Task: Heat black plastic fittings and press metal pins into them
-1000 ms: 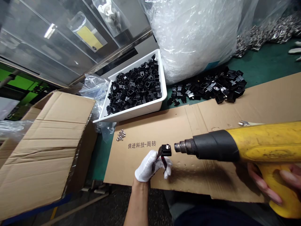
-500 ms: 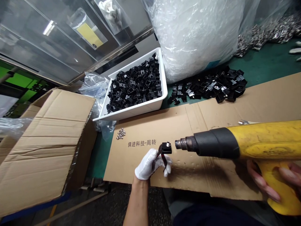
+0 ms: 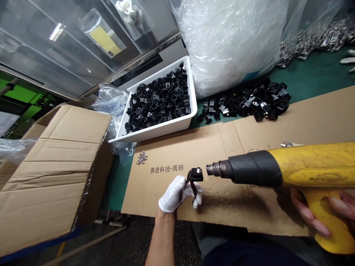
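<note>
My left hand [image 3: 174, 194], in a white glove, is closed around small dark pliers [image 3: 193, 186] with a bit of red on the handle. At the jaws sits a small black plastic housing [image 3: 197, 177] with a shiny metal piece [image 3: 198, 170] on top. Bare fingers of my right hand [image 3: 307, 214] wrap the grip of a yellow heat gun [image 3: 316, 166]. Its stepped metal nozzle [image 3: 217, 169] points left at the housing, with a small gap between them. Part of the right hand lies behind the grip and past the frame edge.
A white tray [image 3: 155, 133] full of black housings stands behind, with a loose pile of housings [image 3: 257, 99] beside it. Small metal pieces [image 3: 142, 157] lie on the cardboard sheet [image 3: 222, 140]. A large plastic bag [image 3: 235, 40] and an open carton [image 3: 55, 166] flank the tray.
The view has shifted very slightly. Both hands, the pliers with the housing and the heat gun hold practically the same positions.
</note>
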A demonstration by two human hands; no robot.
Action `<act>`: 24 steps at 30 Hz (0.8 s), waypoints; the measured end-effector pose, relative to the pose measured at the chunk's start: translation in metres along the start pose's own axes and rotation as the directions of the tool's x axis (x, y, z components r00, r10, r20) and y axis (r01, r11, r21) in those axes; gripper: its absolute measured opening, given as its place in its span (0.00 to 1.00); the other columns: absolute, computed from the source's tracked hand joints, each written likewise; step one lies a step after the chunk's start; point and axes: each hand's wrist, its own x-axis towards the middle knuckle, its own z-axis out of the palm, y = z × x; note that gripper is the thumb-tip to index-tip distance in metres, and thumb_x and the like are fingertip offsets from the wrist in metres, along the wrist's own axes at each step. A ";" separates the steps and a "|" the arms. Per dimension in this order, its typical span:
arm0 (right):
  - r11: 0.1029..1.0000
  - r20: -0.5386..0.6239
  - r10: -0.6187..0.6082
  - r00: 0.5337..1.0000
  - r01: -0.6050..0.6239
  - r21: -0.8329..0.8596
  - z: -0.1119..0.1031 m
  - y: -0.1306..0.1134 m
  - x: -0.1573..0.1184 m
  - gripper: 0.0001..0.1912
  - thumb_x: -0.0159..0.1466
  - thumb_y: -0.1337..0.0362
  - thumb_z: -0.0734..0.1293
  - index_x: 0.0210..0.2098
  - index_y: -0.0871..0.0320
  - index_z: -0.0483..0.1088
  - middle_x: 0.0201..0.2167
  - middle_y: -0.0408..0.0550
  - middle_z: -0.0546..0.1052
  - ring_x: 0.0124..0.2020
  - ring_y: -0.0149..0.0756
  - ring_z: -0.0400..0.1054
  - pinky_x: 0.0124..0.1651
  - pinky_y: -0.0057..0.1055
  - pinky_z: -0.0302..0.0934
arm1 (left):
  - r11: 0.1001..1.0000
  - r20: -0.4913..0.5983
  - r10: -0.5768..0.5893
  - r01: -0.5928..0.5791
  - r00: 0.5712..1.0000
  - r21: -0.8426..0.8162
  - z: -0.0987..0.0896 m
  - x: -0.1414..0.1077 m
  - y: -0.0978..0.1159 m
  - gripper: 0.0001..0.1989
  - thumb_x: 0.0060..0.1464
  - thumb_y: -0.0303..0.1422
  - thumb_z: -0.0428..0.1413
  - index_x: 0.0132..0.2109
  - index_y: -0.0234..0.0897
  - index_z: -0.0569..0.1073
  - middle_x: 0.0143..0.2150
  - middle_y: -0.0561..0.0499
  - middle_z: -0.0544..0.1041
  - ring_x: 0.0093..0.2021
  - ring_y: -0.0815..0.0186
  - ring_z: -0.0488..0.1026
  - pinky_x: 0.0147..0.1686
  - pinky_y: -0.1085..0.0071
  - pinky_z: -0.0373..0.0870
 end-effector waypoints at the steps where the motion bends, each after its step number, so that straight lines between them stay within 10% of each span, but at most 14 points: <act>1: 1.000 0.019 0.006 1.000 -0.006 -0.010 0.000 0.000 0.000 0.29 0.60 0.38 0.70 0.45 0.57 0.78 0.32 0.57 0.76 0.20 0.42 0.68 0.24 0.40 0.69 | 1.000 0.001 0.003 -0.003 1.000 -0.002 0.000 0.000 0.000 0.36 0.66 0.56 0.49 0.39 0.21 0.81 0.26 0.35 0.81 0.21 0.58 0.78 0.25 0.66 0.73; 13: 0.998 0.232 0.029 0.972 -0.014 -0.068 -0.012 -0.006 0.006 0.28 0.66 0.42 0.66 0.52 0.56 0.77 0.38 0.58 0.76 0.25 0.45 0.72 0.30 0.42 0.72 | 1.000 0.023 0.031 -0.030 0.999 -0.003 -0.002 0.002 0.000 0.33 0.67 0.53 0.50 0.40 0.22 0.80 0.26 0.36 0.82 0.22 0.57 0.79 0.24 0.65 0.74; 24: 0.998 0.192 0.000 0.981 0.012 -0.059 -0.009 -0.003 0.004 0.26 0.66 0.43 0.65 0.51 0.54 0.77 0.36 0.57 0.77 0.24 0.44 0.72 0.27 0.39 0.72 | 1.000 0.009 0.016 -0.016 1.000 0.021 0.000 0.001 0.000 0.35 0.67 0.55 0.48 0.40 0.22 0.80 0.26 0.37 0.81 0.22 0.58 0.78 0.25 0.66 0.73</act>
